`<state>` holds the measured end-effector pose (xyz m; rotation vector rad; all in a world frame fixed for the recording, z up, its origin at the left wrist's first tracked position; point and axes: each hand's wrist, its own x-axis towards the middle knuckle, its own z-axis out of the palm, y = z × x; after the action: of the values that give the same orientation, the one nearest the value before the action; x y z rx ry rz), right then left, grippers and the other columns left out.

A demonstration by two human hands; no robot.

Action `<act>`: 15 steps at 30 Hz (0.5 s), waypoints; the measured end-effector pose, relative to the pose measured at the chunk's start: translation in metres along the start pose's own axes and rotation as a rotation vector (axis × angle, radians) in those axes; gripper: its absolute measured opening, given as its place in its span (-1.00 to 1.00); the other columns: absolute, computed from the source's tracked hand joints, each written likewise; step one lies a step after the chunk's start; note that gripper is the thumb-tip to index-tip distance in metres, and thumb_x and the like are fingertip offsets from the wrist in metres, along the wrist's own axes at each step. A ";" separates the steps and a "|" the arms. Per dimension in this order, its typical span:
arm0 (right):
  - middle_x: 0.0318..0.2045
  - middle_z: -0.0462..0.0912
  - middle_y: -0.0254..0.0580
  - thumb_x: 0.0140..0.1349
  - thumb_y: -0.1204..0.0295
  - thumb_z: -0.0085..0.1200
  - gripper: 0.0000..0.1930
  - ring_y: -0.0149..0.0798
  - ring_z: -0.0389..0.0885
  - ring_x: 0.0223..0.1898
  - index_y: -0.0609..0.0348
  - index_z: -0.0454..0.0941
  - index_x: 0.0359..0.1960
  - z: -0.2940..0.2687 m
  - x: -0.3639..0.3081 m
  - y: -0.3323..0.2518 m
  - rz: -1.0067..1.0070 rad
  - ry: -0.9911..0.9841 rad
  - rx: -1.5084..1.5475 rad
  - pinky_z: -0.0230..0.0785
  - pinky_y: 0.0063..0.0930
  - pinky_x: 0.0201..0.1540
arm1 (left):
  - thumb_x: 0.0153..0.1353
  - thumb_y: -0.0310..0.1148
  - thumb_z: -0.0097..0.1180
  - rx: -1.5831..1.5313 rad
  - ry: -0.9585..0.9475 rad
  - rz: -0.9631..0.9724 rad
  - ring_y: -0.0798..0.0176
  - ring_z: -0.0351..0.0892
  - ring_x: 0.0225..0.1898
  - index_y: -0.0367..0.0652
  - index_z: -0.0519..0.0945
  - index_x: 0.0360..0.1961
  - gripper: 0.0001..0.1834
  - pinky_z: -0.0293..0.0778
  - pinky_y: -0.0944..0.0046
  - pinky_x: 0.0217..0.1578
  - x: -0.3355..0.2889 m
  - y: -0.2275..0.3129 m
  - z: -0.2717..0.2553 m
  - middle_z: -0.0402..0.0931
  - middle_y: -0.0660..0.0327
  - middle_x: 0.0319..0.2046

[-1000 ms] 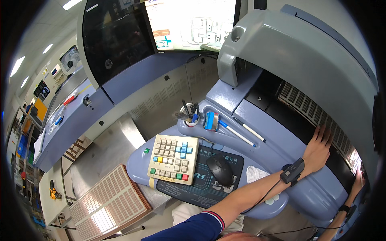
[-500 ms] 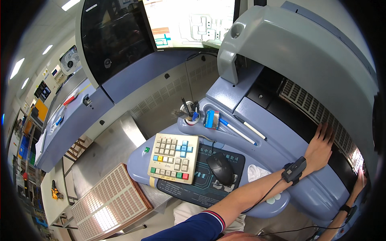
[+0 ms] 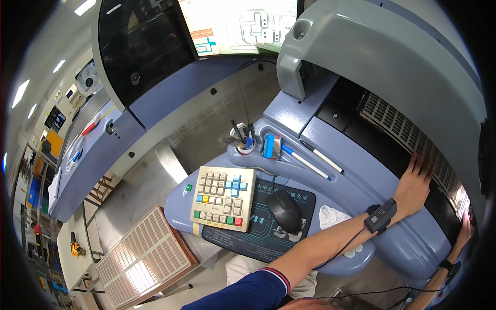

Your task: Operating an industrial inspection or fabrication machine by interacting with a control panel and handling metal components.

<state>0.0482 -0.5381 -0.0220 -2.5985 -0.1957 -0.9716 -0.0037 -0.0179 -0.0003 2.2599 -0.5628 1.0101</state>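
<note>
A: Where is the left hand [image 3: 414, 187]?
B: Back upward, its extended fingers slightly apart and not closed on anything, the tips at the near edge of a flat, shiny grey panel with rows of small dark rectangles [image 3: 408, 135].
A: And the right hand [image 3: 466, 231]?
B: At the panel's right end (glare washes out the pattern there); whether its fingers pinch the edge, I can't tell.
A: How does the panel lie?
B: Ahead of the left hand, stretching to both sides beneath a curved, smooth grey hood [image 3: 372, 57].
A: Any writing?
B: Pale lettering on the black rectangular mouse pad [image 3: 235, 240], well left of the left hand. Pale beige keypad [image 3: 222, 200], farther left: markings too small.
</note>
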 end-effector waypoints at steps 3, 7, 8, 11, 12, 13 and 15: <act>-0.01 0.68 -0.16 0.43 0.27 -0.18 -0.61 -0.31 0.62 0.02 0.19 0.59 0.09 -0.014 -0.001 0.021 0.208 -0.003 0.017 0.33 -0.43 0.15 | 0.16 -0.16 0.10 -0.040 0.003 0.002 -0.25 0.01 0.40 -0.40 0.40 0.22 -0.33 -0.18 -0.18 0.43 0.002 0.007 -0.002 0.23 -0.15 0.30; -0.02 0.68 -0.15 0.43 0.28 -0.16 -0.62 -0.32 0.62 0.00 0.19 0.59 0.09 0.007 0.006 0.005 0.267 -0.049 -0.101 0.34 -0.44 0.13 | 0.16 -0.16 0.10 0.004 -0.008 -0.010 -0.26 0.01 0.40 -0.40 0.40 0.21 -0.33 -0.18 -0.18 0.43 -0.001 0.000 -0.004 0.23 -0.16 0.30; -0.02 0.68 -0.14 0.43 0.28 -0.16 -0.62 -0.30 0.63 -0.01 0.20 0.58 0.10 -0.003 0.002 0.018 0.184 -0.014 -0.183 0.35 -0.44 0.12 | 0.16 -0.16 0.10 -0.017 -0.008 0.001 -0.26 0.01 0.40 -0.41 0.40 0.21 -0.33 -0.18 -0.18 0.43 0.000 0.005 -0.005 0.23 -0.17 0.29; -0.03 0.68 -0.12 0.43 0.30 -0.16 -0.63 -0.28 0.64 -0.03 0.19 0.57 0.11 0.005 0.002 0.018 0.127 0.007 -0.100 0.36 -0.43 0.10 | 0.16 -0.16 0.10 -0.018 -0.014 0.001 -0.27 0.01 0.40 -0.42 0.40 0.20 -0.33 -0.18 -0.18 0.43 0.000 0.002 -0.004 0.23 -0.18 0.29; -0.04 0.69 -0.11 0.44 0.32 -0.17 -0.63 -0.27 0.64 -0.04 0.19 0.56 0.12 0.015 0.004 0.009 0.154 -0.002 0.053 0.37 -0.42 0.10 | 0.16 -0.16 0.10 -0.013 -0.016 -0.007 -0.27 0.01 0.40 -0.42 0.40 0.20 -0.33 -0.18 -0.19 0.43 -0.001 -0.002 -0.004 0.24 -0.18 0.29; -0.04 0.69 -0.11 0.44 0.32 -0.17 -0.63 -0.27 0.64 -0.04 0.19 0.56 0.12 0.014 0.003 0.011 0.155 -0.002 0.050 0.37 -0.42 0.10 | 0.16 -0.16 0.10 -0.016 -0.017 -0.007 -0.27 0.01 0.40 -0.42 0.40 0.20 -0.33 -0.18 -0.19 0.43 -0.001 -0.001 -0.004 0.24 -0.18 0.29; -0.04 0.69 -0.11 0.43 0.30 -0.16 -0.63 -0.28 0.64 -0.03 0.18 0.56 0.11 0.013 0.003 0.014 0.092 0.026 0.076 0.38 -0.42 0.09 | 0.15 -0.17 0.10 -0.028 0.010 -0.006 -0.28 0.01 0.40 -0.44 0.40 0.20 -0.33 -0.19 -0.19 0.43 -0.002 -0.001 -0.002 0.24 -0.18 0.28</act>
<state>0.0620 -0.5462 -0.0334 -2.5012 -0.1031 -0.9462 -0.0056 -0.0157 -0.0004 2.2299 -0.5620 1.0044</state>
